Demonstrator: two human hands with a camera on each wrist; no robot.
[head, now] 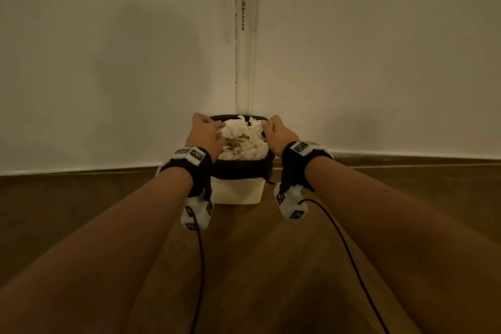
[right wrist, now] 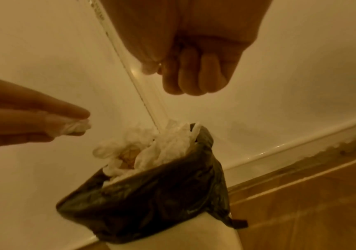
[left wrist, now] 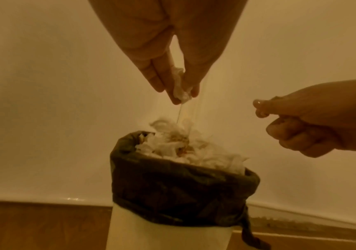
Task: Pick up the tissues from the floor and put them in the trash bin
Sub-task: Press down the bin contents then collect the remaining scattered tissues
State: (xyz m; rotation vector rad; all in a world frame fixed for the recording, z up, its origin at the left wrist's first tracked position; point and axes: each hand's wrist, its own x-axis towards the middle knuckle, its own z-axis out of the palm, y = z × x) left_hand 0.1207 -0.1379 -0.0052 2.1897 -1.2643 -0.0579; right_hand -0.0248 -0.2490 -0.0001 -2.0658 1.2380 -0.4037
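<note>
1. Your left hand (left wrist: 168, 55), top centre of the frame, pinches a crumpled tissue (left wrist: 180, 88) above the trash bin (left wrist: 173, 231).
2. Your right hand (right wrist: 194, 59) is fisted; whether it holds anything, I cannot tell.
3. Tissues (head: 241, 141) heap the bin at frame centre.

No readable text; black-and-white marker patterns on wrist units (head: 193, 155) illegible.

Dim, warm yellow-brown cast in all three views. Soft broad shadows on the wall (head: 113, 68) in the head view, left of the corner. Small glints along the baseboard (right wrist: 254, 157). Grainy and soft in both wrist views, nearest skin blurred. Strong wide-angle stretch at the edges; floor (head: 257, 266) very dark.
</note>
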